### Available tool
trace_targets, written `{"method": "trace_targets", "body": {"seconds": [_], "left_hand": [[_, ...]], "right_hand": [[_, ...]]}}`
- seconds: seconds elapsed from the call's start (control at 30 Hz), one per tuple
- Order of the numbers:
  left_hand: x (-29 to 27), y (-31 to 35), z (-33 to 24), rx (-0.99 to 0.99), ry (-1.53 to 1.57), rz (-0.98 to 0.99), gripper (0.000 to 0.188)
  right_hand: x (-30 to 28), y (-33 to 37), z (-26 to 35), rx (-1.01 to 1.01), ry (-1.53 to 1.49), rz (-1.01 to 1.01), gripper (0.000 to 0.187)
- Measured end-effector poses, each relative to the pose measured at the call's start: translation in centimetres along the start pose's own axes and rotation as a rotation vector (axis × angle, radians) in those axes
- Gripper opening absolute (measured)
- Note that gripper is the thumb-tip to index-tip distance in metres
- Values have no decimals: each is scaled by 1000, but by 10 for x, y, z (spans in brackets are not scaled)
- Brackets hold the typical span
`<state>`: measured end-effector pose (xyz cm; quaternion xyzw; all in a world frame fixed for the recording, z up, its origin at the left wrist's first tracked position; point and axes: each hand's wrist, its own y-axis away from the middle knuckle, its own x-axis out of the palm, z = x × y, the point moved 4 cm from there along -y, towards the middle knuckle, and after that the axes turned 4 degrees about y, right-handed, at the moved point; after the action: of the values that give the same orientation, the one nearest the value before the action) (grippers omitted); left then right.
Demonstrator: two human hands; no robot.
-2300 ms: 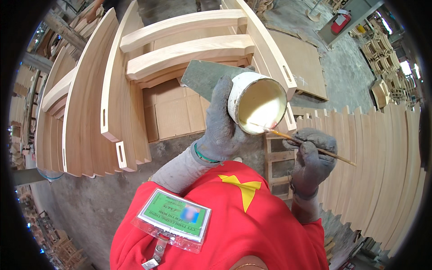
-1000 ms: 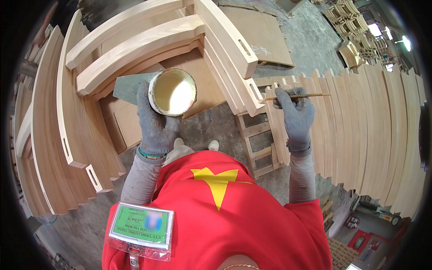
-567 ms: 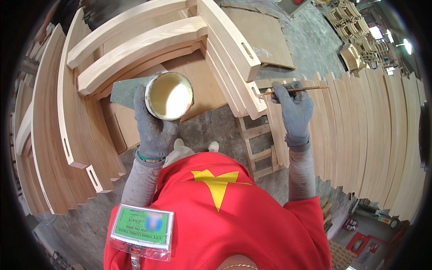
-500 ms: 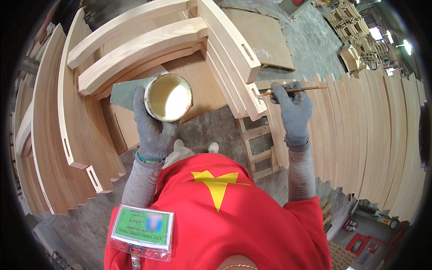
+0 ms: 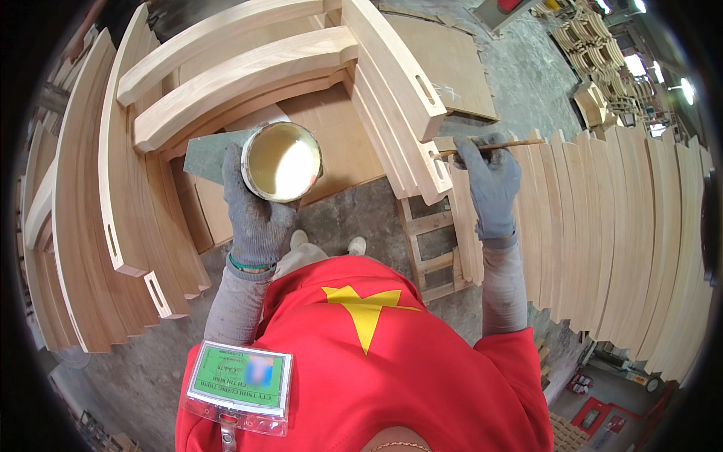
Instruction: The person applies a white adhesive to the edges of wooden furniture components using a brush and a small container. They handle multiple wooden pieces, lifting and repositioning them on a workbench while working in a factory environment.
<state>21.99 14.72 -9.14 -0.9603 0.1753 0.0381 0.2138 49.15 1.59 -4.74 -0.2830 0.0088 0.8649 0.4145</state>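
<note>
My gloved left hand point(image 5: 260, 218) is wrapped round an open round can point(image 5: 280, 200) of pale yellowish liquid point(image 5: 269, 160). A flat grey-green piece point(image 5: 205, 157) juts out beside the can, behind my fingers; whether I grip it too, I cannot tell. In my gloved right hand point(image 5: 495, 192) a thin brown stick point(image 5: 529, 142) is pinched, pointing left. Its tip is at the slotted end of a pale wooden rail point(image 5: 431, 179), by the slot. Above that lies another slotted rail point(image 5: 395, 68), part of a stack of curved wooden frames point(image 5: 248, 71).
More curved wooden parts point(image 5: 83, 196) stand stacked on the left. A long row of pale slats point(image 5: 602, 233) runs along the right. Cardboard point(image 5: 324, 135) lies inside the frame, and a wooden pallet point(image 5: 431, 222) sits on the floor before my feet. A brown board point(image 5: 444, 64) lies farther back.
The wooden frames sit slightly farther right in the picture. The stick's tip has come closer to the rail's slot. My left hand and the can look nearly unmoved.
</note>
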Motion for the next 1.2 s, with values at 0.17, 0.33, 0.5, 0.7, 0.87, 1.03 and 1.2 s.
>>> {"method": "trace_targets", "body": {"seconds": [0.17,0.33,0.5,0.7,0.87,1.03,1.2], "left_hand": [[2,-3,-8,24,35,-69,60],[0,-4,-9,10,91,-87,56],[1,-3,-8,-16,171,-50,57],[0,-1,-4,-6,105,-51,61],[-7,-1,0,-25,132,-44,66],[-1,4,3,-26,165,-39,63],[8,3,-14,-159,429,-78,63]], "right_hand": [[9,2,-4,-33,189,98,19],[-1,12,15,39,298,196,18],[-1,9,7,-277,495,240,20],[19,-5,7,-53,266,186,24],[-1,7,10,-101,470,303,22],[12,-4,11,-354,530,296,12],[4,2,23,-407,382,369,10]]}}
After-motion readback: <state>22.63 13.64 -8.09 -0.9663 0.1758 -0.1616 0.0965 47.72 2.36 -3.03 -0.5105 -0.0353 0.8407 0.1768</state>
